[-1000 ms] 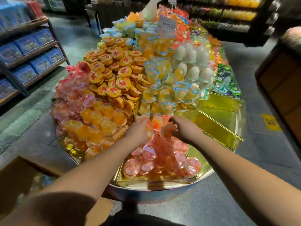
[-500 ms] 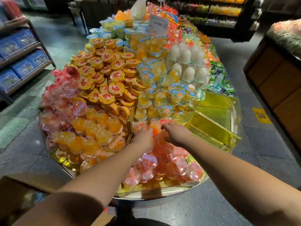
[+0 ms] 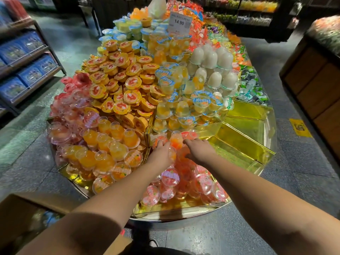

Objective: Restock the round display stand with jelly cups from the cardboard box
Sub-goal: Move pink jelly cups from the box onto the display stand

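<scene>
The round display stand (image 3: pixel 184 216) is heaped with jelly cups in wedge compartments. The near wedge holds pink-red jelly cups (image 3: pixel 170 178). My left hand (image 3: pixel 161 153) reaches into the far end of that wedge, its fingers curled over a pink cup. My right hand (image 3: pixel 199 149) lies palm down beside it, fingers bent onto the cups; whether it grips one is hidden. An orange-pink cup (image 3: pixel 176 139) stands between the two hands. The cardboard box (image 3: pixel 22 216) sits open at lower left, with packets dimly visible inside.
Orange cups (image 3: pixel 103 148) fill the wedge to the left. Gold-lined compartments (image 3: pixel 242 142) to the right are bare. A price sign reading 14.90 (image 3: pixel 179 22) stands near the top. Blue-stocked shelves (image 3: pixel 24 70) stand at left, a wooden counter (image 3: pixel 316 85) at right.
Both hands have stayed at the far end of the pink wedge, shifting slightly among the cups. My view has dropped back a little, showing more of the stand's top.
</scene>
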The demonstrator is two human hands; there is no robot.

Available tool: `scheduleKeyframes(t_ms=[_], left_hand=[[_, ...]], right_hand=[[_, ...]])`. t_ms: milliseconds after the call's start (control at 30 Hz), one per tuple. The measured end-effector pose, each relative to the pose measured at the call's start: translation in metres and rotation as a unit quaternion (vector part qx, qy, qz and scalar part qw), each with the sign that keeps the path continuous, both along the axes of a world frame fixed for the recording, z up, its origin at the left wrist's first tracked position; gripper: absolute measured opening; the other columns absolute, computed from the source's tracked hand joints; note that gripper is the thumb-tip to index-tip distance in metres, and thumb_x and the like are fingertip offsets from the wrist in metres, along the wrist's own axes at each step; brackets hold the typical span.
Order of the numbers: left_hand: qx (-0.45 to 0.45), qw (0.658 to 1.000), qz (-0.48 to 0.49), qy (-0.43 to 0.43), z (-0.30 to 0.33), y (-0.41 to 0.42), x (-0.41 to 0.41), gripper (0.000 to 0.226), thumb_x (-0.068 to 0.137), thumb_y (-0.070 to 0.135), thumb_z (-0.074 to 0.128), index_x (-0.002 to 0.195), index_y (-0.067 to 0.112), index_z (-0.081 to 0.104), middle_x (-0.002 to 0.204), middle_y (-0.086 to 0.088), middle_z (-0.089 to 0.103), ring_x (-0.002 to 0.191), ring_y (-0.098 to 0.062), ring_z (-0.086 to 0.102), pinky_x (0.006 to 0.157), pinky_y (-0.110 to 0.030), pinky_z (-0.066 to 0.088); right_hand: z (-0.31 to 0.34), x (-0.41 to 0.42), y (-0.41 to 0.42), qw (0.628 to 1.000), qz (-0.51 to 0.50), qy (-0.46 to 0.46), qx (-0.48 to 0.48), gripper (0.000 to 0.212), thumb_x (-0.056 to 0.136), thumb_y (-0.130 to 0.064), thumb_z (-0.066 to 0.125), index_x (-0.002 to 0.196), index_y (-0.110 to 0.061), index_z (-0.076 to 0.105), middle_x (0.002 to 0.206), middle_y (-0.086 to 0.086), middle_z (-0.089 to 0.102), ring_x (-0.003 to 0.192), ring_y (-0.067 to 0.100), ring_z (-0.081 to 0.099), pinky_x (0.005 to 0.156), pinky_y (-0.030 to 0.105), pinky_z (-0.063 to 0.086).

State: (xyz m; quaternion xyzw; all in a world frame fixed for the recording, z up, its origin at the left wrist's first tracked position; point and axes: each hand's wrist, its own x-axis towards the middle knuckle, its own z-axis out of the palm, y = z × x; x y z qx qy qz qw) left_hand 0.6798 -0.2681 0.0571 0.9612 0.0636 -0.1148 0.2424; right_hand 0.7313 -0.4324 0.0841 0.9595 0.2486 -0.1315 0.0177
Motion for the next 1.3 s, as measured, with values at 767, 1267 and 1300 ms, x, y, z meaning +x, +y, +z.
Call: scheduleKeyframes(t_ms=[767,1267,1300], left_hand=[[-0.013,0.876,0.474,-0.084,0.066,0.153,-0.341,0.041,0.091,0.024,0.064,0.127,0.005,0.059,0.126,-0.017,0.053,0.116,-0.032,0.054,0.095,-0.029,0.038],[-0.093,0.700,0.708,-0.019,-0.014,0.263,-0.664,0.022,0.089,0.032,0.055,0.098,0.012,0.060,0.110,-0.014,0.058,0.088,-0.024,0.055,0.077,-0.037,0.046],[-0.103,0.696,0.710,-0.007,-0.024,0.275,-0.674,0.024,0.091,0.030,0.055,0.105,0.012,0.060,0.113,-0.012,0.057,0.093,-0.025,0.055,0.080,-0.036,0.045]], right_hand=[[0.054,-0.193,0.192,0.920,0.329,0.079,0.198,0.030,0.093,-0.025,0.058,0.117,-0.008,0.059,0.116,0.014,0.063,0.110,0.031,0.057,0.093,0.041,0.045],[-0.027,-0.483,0.434,0.821,0.539,0.186,-0.037,0.029,0.100,-0.036,0.047,0.119,-0.018,0.059,0.113,0.004,0.063,0.094,0.022,0.059,0.077,0.032,0.050],[-0.037,-0.495,0.447,0.821,0.535,0.193,-0.053,0.029,0.100,-0.036,0.047,0.119,-0.018,0.059,0.112,0.003,0.062,0.091,0.019,0.056,0.076,0.031,0.049]])
